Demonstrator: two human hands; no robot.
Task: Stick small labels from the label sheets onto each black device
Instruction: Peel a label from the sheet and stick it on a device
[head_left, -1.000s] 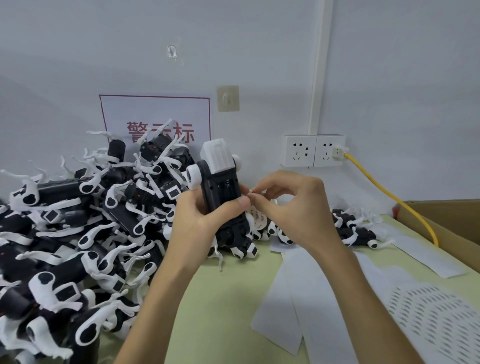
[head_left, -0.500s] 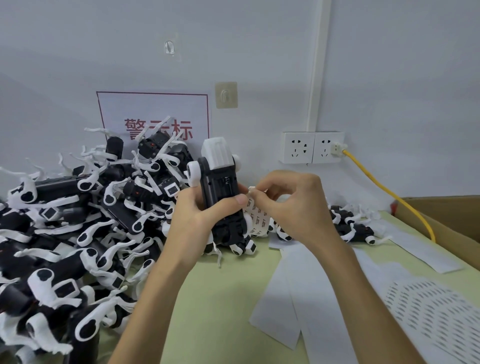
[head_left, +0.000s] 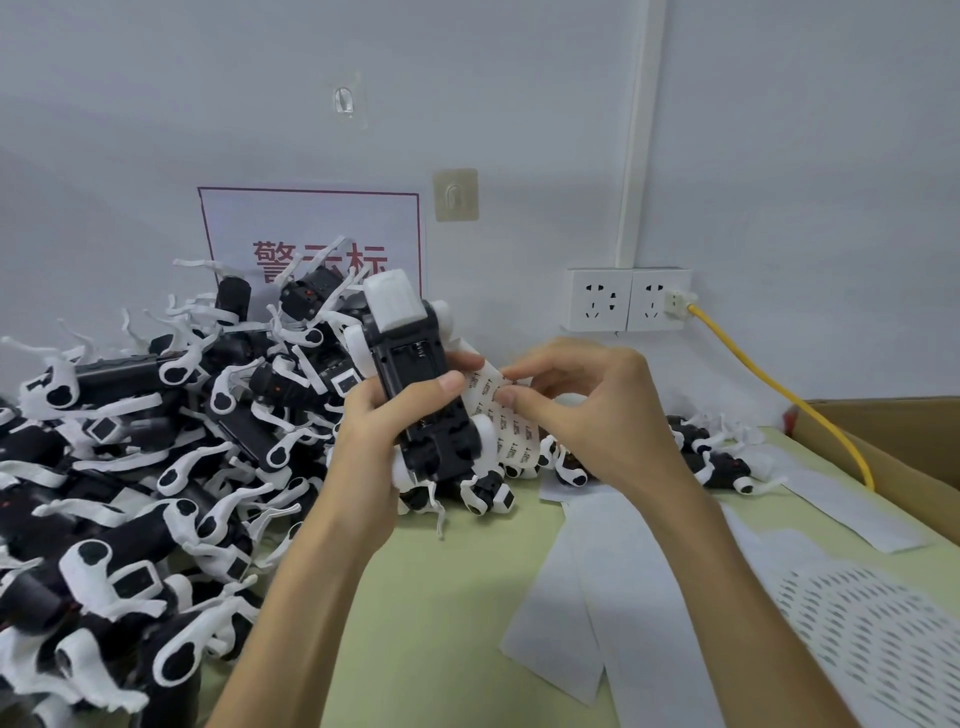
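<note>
Pale green tabletop (head_left: 441, 623) meets grey wall (head_left: 779, 156); left fingers (head_left: 441, 387) grip black device (head_left: 415, 374), right fingers (head_left: 519, 401) pinch label sheet (head_left: 501, 421).

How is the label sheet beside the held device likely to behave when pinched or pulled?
Probably floppy: the label sheet bends beside the black device that the left hand grips. Likely light and thin, like the paper strips lying flat on the table. The right hand pinching it could crease it.

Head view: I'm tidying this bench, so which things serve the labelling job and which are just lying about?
Job: black device, held by left hand; label sheet, pinched by right hand; pile of devices.
Lying about: cardboard box; yellow cable; wall sign.
</note>
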